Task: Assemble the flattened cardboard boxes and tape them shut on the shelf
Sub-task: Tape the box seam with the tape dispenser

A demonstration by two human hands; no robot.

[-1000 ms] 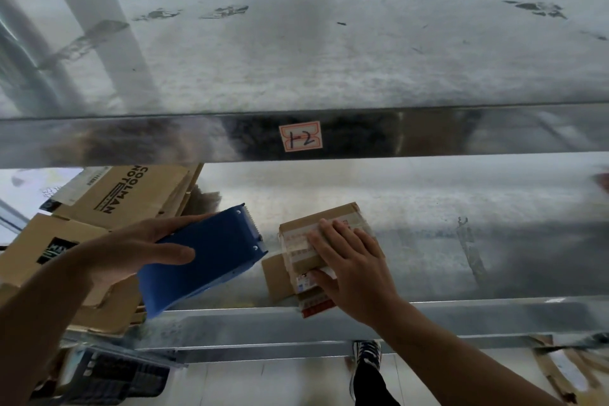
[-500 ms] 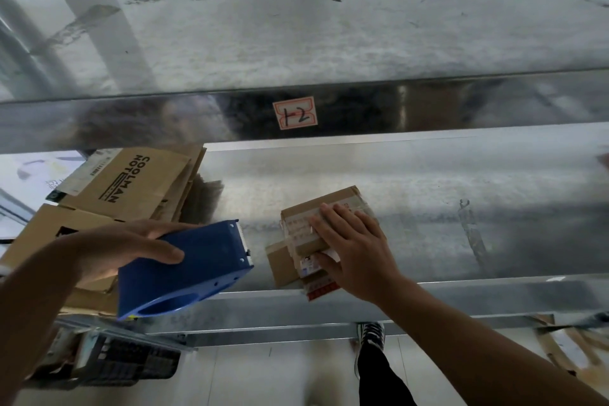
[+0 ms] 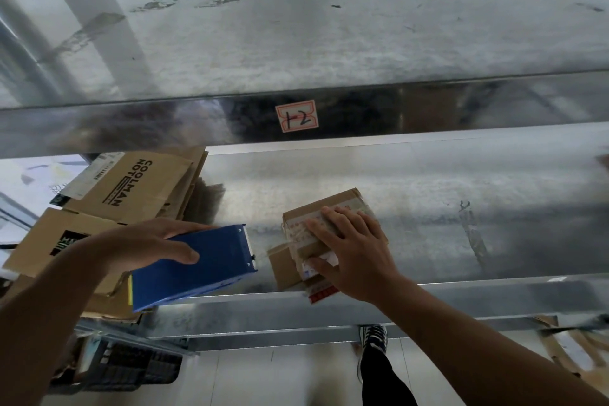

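At the left of the frame, flattened cardboard boxes (image 3: 131,188) lie heaped on the metal shelf (image 3: 445,208); two printed faces can be counted, with plainer sheets under them whose number cannot be told. Just right of the heap, the left hand (image 3: 141,247) has a full grip on the one blue tape dispenser (image 3: 197,270), fingers over the top and thumb curled along its near side, the toothed end pointing at the small box (image 3: 329,204). That box, the only assembled one in sight, sits at centre near the shelf's front lip, already crossed with tape. The right hand (image 3: 356,257) takes no grip on it; it lies flat on top, fingers spread and pressing down.

The likely trouble is a slip: the box stands close to the edge, and a hard pull of the dispenser could drag it off the shelf or wrinkle the tape. The blade also points toward the pressing fingers — a fast pass could nick them.

Also counted: one paper label (image 3: 298,116) marked "12" on the rail above — and one shoe (image 3: 374,336) below.
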